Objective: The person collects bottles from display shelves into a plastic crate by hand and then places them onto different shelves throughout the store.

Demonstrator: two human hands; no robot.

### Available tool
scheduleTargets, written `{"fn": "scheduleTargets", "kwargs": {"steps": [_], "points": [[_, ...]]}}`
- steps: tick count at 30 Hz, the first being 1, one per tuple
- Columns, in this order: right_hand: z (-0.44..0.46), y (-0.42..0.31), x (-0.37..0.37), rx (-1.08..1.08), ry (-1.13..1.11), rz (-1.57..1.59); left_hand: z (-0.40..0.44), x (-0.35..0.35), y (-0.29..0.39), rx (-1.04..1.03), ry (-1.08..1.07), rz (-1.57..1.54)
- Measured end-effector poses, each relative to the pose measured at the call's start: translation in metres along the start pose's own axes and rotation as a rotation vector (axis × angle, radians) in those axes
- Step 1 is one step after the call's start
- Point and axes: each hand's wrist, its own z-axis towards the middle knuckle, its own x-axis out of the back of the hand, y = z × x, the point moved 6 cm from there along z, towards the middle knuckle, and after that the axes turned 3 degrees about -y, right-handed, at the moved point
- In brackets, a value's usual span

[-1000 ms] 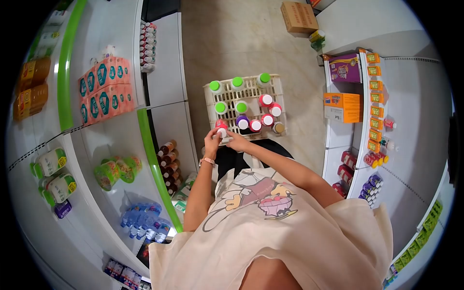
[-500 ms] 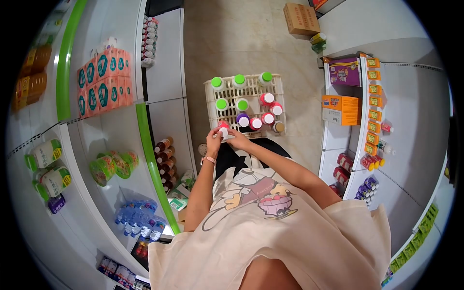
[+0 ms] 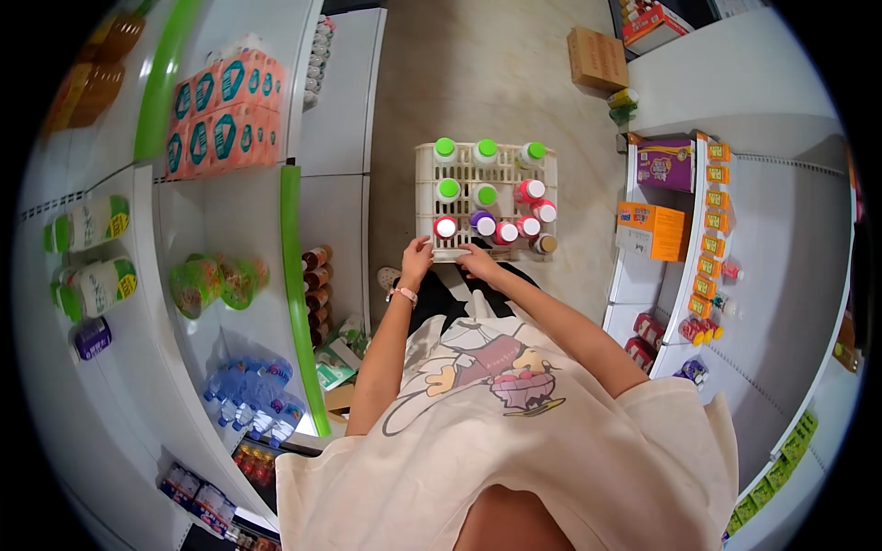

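A cream plastic crate (image 3: 424, 184) stands on the floor in front of me, holding several upright bottles. Green-capped bottles (image 3: 485, 151) fill the back and left middle; pink bottles with white caps (image 3: 505, 232) and a purple one (image 3: 482, 221) stand toward the front and right. One pink bottle (image 3: 445, 227) is at the front left. My left hand (image 3: 417, 260) touches the crate's near left edge, fingers bent round the rim. My right hand (image 3: 477, 264) rests at the middle of the near rim, its fingers also curled on it.
Shelves on the left carry pink tissue packs (image 3: 225, 115), water bottles (image 3: 253, 395) and dark-drink bottles (image 3: 317, 285). On the right shelf are an orange box (image 3: 654, 230) and a purple box (image 3: 666, 165). A cardboard carton (image 3: 597, 59) lies on the floor at the back.
The pink bottle that was between my hands now stands in the crate's front left. Both hands have let go of it and moved to the near rim. The view has shifted.
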Motion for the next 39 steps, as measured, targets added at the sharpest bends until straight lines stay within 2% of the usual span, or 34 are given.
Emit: {"fn": "scheduleTargets", "kwargs": {"steps": [2,4,9,11,12,13,15,17,18,20,24,25,27,30,33,36,39], "points": [[-0.004,0.001,-0.005,-0.010,-0.053,-0.079,-0.001,0.019,-0.021,0.033,-0.042,-0.036],[-0.008,-0.002,-0.018,-0.007,-0.170,-0.245,-0.031,0.032,-0.001,0.002,-0.040,-0.043],[-0.040,-0.035,-0.094,0.196,-0.430,-0.494,-0.160,0.077,0.106,-0.151,-0.042,-0.071],[-0.070,-0.077,-0.146,0.242,-0.536,-0.529,-0.227,0.097,0.166,-0.280,-0.128,0.024],[-0.114,-0.123,-0.176,0.233,-0.636,-0.575,-0.263,0.108,0.196,-0.346,-0.159,0.077],[-0.124,-0.142,-0.209,0.317,-0.739,-0.511,-0.297,0.122,0.223,-0.433,-0.143,0.091],[-0.154,-0.195,-0.270,0.518,-0.820,-0.513,-0.358,0.159,0.259,-0.519,-0.021,0.024],[-0.206,-0.252,-0.328,0.667,-0.963,-0.395,-0.417,0.197,0.298,-0.668,0.182,0.137],[-0.222,-0.274,-0.356,0.730,-1.003,-0.397,-0.438,0.218,0.310,-0.801,0.285,0.115],[-0.239,-0.307,-0.410,0.836,-1.064,-0.362,-0.468,0.264,0.323,-0.908,0.496,0.114],[-0.257,-0.359,-0.503,1.069,-0.975,-0.270,-0.511,0.326,0.341,-0.979,0.753,0.100],[-0.255,-0.371,-0.526,1.107,-0.929,-0.246,-0.510,0.347,0.343,-0.974,0.743,0.042],[-0.228,-0.400,-0.571,1.340,-0.649,-0.314,-0.496,0.394,0.343,-0.963,0.716,-0.071],[-0.188,-0.443,-0.629,1.486,-0.310,-0.511,-0.470,0.457,0.348,-0.926,0.724,-0.160],[-0.160,-0.464,-0.665,1.402,-0.196,-0.605,-0.451,0.490,0.354,-0.855,0.707,-0.242],[-0.153,-0.474,-0.683,1.427,-0.072,-0.594,-0.439,0.507,0.355,-0.837,0.671,-0.195],[-0.159,-0.473,-0.679,1.476,-0.105,-0.592,-0.437,0.511,0.351,-0.817,0.711,-0.169]]}}
